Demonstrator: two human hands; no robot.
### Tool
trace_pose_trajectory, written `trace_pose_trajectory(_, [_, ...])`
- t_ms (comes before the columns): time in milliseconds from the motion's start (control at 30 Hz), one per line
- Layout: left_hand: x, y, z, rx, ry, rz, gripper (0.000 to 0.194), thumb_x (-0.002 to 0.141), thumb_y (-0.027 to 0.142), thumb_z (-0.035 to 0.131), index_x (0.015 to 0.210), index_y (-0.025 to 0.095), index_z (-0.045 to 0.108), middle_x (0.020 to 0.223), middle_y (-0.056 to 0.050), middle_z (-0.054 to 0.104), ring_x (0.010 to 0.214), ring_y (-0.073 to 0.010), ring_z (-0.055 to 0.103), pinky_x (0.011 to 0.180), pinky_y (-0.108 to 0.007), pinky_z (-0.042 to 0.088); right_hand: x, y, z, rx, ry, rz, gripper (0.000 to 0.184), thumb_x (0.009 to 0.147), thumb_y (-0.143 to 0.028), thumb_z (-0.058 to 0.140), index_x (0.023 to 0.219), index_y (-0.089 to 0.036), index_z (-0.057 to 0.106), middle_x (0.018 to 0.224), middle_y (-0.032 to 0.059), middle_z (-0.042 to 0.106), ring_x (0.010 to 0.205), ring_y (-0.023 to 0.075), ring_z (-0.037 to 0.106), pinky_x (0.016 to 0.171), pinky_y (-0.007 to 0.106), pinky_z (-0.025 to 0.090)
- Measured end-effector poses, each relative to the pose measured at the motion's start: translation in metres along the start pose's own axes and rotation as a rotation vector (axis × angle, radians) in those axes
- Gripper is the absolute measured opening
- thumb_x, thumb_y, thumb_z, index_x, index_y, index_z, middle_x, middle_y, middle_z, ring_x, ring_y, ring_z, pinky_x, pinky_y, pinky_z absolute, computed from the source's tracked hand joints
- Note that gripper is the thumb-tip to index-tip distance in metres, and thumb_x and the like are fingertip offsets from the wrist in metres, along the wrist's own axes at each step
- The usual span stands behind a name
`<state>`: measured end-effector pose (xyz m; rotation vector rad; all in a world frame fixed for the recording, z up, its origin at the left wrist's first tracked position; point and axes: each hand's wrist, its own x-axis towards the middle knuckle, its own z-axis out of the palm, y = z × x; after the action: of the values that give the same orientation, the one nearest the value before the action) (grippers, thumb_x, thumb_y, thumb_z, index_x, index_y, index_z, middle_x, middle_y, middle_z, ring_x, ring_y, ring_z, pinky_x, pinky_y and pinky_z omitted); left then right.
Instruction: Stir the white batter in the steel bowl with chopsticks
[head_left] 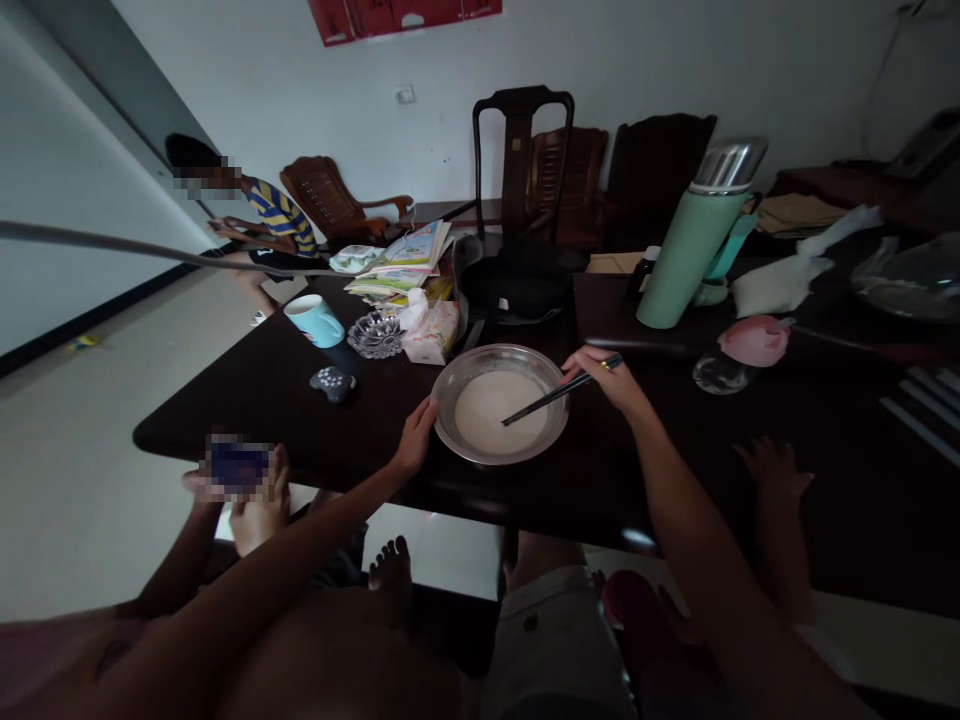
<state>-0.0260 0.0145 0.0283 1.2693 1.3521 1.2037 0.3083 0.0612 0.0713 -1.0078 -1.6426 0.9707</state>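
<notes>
Right in front, a round steel bowl (451,372) sits on the dark bench (247,400), close to its near edge. It has a white, runny mix (487,398) in it. Think of the bowl as a clock, with 12 on the far side.

The left hand (415,438) is just outside the bowl, between 8 and 9 o'clock. Its fingers touch the rim at about 9, but I can't tell if they pinch it or only lean on it. The right hand (598,376) is between 2 and 3 o'clock, and its fingers are closed around dark chopsticks (553,394).

The chopsticks are long and thin. They slant down over the rim, from the right hand toward 8 o'clock, and the tips meet the mix near the middle. I can't see how deep they go. So the mix lies down and to the left of the right fingers, and the left hand is the one against the bowl's side.

A tissue pack (429,342) is near the bowl at 11 o'clock. Farther off, a blue mug (315,320) stands at 10, and a tall green flask (675,260) at 2. Another person's hand (774,468) rests on the bench at 4.
</notes>
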Motion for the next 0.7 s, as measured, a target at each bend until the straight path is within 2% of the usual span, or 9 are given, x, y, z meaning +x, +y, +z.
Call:
trace_pose_trajectory(100, [-0.0002, -0.0003, 0.0003, -0.024, 0.004, 0.005, 0.072, 0.074, 0.067, 0.061, 0.121, 0.013, 0.066, 0.125, -0.012, 0.066, 0.122, -0.0324, 0.054, 0.107, -0.043, 0.039, 0.0008, -0.0017, 0.004, -0.036, -0.074, -0.022, 0.044, 0.085, -0.063, 0.055, 0.08, -0.023, 0.072, 0.079, 0.0045, 0.077, 0.077, 0.0222, 0.069, 0.065, 0.032, 0.048])
trace_pose_trajectory(167, [-0.0003, -0.0006, 0.0003, -0.025, 0.006, 0.006, 0.071, 0.075, 0.067, 0.062, 0.121, 0.013, 0.066, 0.125, -0.012, 0.066, 0.122, -0.0321, 0.054, 0.107, -0.043, 0.038, 0.001, -0.0013, 0.0016, -0.054, -0.012, -0.032, 0.044, 0.085, -0.063, 0.054, 0.079, -0.023, 0.072, 0.081, 0.005, 0.077, 0.081, 0.0227, 0.069, 0.064, 0.031, 0.047])
trace_pose_trajectory(267, [-0.0001, -0.0016, 0.0001, -0.023, 0.004, 0.001, 0.071, 0.075, 0.067, 0.061, 0.121, 0.013, 0.066, 0.126, -0.011, 0.066, 0.124, -0.0317, 0.053, 0.108, -0.042, 0.037, 0.0006, 0.001, -0.0041, -0.031, 0.09, 0.009, 0.046, 0.085, -0.065, 0.052, 0.079, -0.022, 0.07, 0.07, 0.0048, 0.075, 0.068, 0.0207, 0.067, 0.056, 0.029, 0.043])
trace_pose_trajectory(367, [0.0004, -0.003, -0.0003, -0.034, 0.0, 0.002, 0.072, 0.076, 0.066, 0.061, 0.123, 0.012, 0.065, 0.127, -0.012, 0.065, 0.124, -0.0317, 0.053, 0.108, -0.042, 0.037, 0.001, 0.0014, -0.0024, -0.007, 0.008, 0.024, 0.046, 0.085, -0.064, 0.053, 0.079, -0.021, 0.071, 0.067, 0.0042, 0.074, 0.063, 0.0196, 0.066, 0.054, 0.029, 0.043])
trace_pose_trajectory(467, [0.0007, -0.0038, -0.0008, -0.028, -0.002, 0.009, 0.07, 0.077, 0.065, 0.061, 0.123, 0.012, 0.064, 0.127, -0.012, 0.065, 0.123, -0.0314, 0.054, 0.109, -0.042, 0.037, 0.0018, -0.0002, 0.0017, -0.034, -0.071, -0.011, 0.043, 0.084, -0.061, 0.056, 0.08, -0.021, 0.072, 0.076, 0.0044, 0.076, 0.074, 0.0213, 0.069, 0.06, 0.03, 0.047])
trace_pose_trajectory(533, [0.0007, -0.0036, -0.0009, -0.017, 0.001, 0.018, 0.069, 0.078, 0.064, 0.06, 0.123, 0.012, 0.065, 0.127, -0.011, 0.065, 0.123, -0.0314, 0.054, 0.109, -0.043, 0.037, 0.0016, -0.0006, 0.0005, -0.046, -0.021, -0.038, 0.042, 0.085, -0.06, 0.057, 0.08, -0.021, 0.073, 0.08, 0.0047, 0.077, 0.079, 0.022, 0.07, 0.065, 0.03, 0.049])
trace_pose_trajectory(633, [0.0003, -0.0026, -0.0009, -0.012, -0.003, 0.032, 0.068, 0.079, 0.063, 0.06, 0.123, 0.012, 0.065, 0.128, -0.012, 0.065, 0.125, -0.0314, 0.053, 0.109, -0.043, 0.036, 0.0005, -0.0002, -0.0038, 0.006, 0.061, -0.039, 0.041, 0.087, -0.059, 0.055, 0.08, -0.022, 0.072, 0.072, 0.0038, 0.075, 0.073, 0.0212, 0.07, 0.071, 0.032, 0.051])
trace_pose_trajectory(700, [0.0002, -0.0022, -0.001, -0.002, -0.007, 0.035, 0.068, 0.079, 0.064, 0.06, 0.123, 0.012, 0.065, 0.129, -0.012, 0.064, 0.125, -0.0312, 0.052, 0.11, -0.042, 0.036, 0.0001, -0.0003, -0.0033, 0.05, 0.024, -0.024, 0.042, 0.086, -0.06, 0.056, 0.079, -0.022, 0.071, 0.067, 0.0029, 0.074, 0.068, 0.0208, 0.07, 0.072, 0.034, 0.052])
